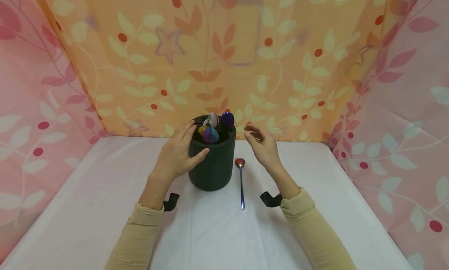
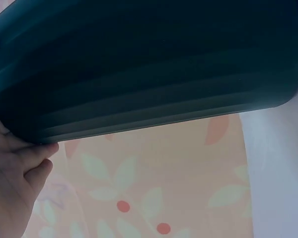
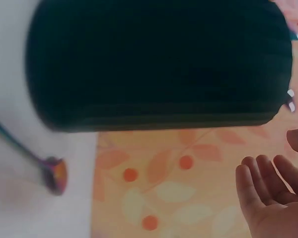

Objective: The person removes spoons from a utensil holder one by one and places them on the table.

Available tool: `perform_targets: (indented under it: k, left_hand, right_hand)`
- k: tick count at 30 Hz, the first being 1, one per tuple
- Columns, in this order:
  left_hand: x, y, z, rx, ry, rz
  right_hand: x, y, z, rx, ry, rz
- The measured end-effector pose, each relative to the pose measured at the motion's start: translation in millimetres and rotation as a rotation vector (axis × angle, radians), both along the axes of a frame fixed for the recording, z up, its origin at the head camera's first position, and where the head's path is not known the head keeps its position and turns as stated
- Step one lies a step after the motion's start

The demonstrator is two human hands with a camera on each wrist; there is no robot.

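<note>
A dark green ribbed utensil holder [image 1: 210, 168] stands upright on the table. Several shiny spoons stick up from it, bowls uppermost: a violet spoon [image 1: 227, 120], a silvery spoon [image 1: 212, 119] and a blue-purple spoon [image 1: 211, 135] among them. My left hand [image 1: 175, 153] touches the holder's left side near the rim, fingers fairly straight and thumb across the front. To the right of the holder, my right hand [image 1: 264, 147] is raised, apart from it, its fingers loosely bent around nothing. Below that hand lies an iridescent long-handled spoon [image 1: 241, 180], bowl pointing away from me.
A white cloth [image 1: 217, 239] covers the table. Behind it hangs an orange leaf-patterned curtain [image 1: 140, 75], with a pink curtain [image 1: 414, 118] along the right side and another pink curtain [image 1: 35, 118] along the left. Each wrist carries a black mount.
</note>
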State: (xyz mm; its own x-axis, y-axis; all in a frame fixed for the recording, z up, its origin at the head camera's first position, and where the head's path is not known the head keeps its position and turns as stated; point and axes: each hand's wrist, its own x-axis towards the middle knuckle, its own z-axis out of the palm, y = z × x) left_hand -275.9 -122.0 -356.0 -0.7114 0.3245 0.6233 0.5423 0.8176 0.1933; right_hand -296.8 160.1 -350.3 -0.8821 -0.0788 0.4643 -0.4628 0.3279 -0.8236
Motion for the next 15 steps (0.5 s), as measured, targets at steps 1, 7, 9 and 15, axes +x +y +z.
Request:
perform_targets:
  k: [1,7,9,15]
  left_hand:
    - [0.5,-0.3,0.7,-0.005,-0.002,0.005]
    - [2.4,-0.7,2.3,-0.027,-0.003,0.007]
    - [2.3,-0.5,2.0,-0.03,0.002,0.007]
    - [2.1,2.1,1.6,-0.025,-0.01,0.003]
  right_hand:
    - [3.3,-4,8.5,-0.01,0.019,0.018]
    - [13.7,-28,44.8,-0.045,0.072,0.107]
    - [11.6,-33,49.5,-0.051,0.072,0.129]
    - [5.1,-42,56.2,-0.02,0.065,0.144]
